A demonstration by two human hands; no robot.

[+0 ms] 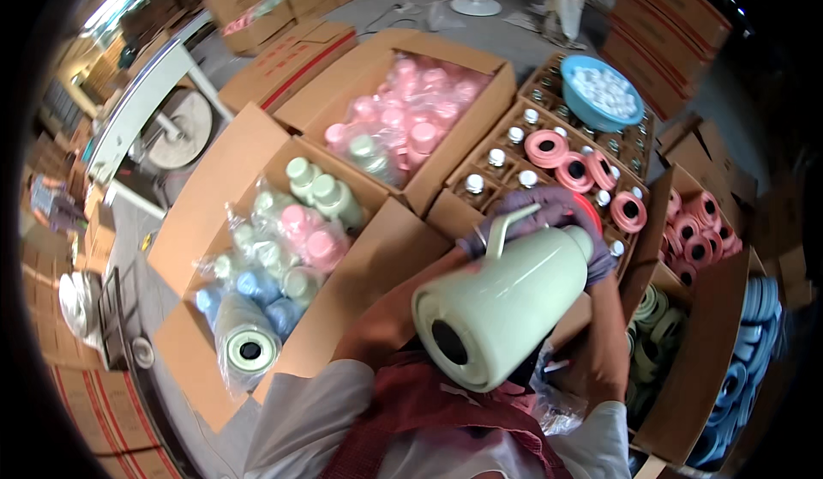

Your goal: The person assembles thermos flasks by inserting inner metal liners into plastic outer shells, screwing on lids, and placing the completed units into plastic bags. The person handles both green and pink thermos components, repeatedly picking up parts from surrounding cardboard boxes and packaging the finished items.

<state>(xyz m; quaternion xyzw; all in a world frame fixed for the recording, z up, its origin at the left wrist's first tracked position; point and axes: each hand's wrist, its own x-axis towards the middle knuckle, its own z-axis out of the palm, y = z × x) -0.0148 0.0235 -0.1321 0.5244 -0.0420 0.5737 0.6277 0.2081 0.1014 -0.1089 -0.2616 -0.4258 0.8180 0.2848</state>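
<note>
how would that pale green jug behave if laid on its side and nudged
The pale green jug would probably roll in a curve, given its round, tapering body. Its protruding handle would likely stop it. The glossy surface suggests it may be slippery.

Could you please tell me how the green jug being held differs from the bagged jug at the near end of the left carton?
The held jug is unwrapped, while the bagged jug sits in clear plastic. The held jug's base shows a plain dark oval; the bagged jug's shows a dark ring around a pale centre. The held jug's handle is visible; the bagged jug's is not. Both have pale green bases.
</note>
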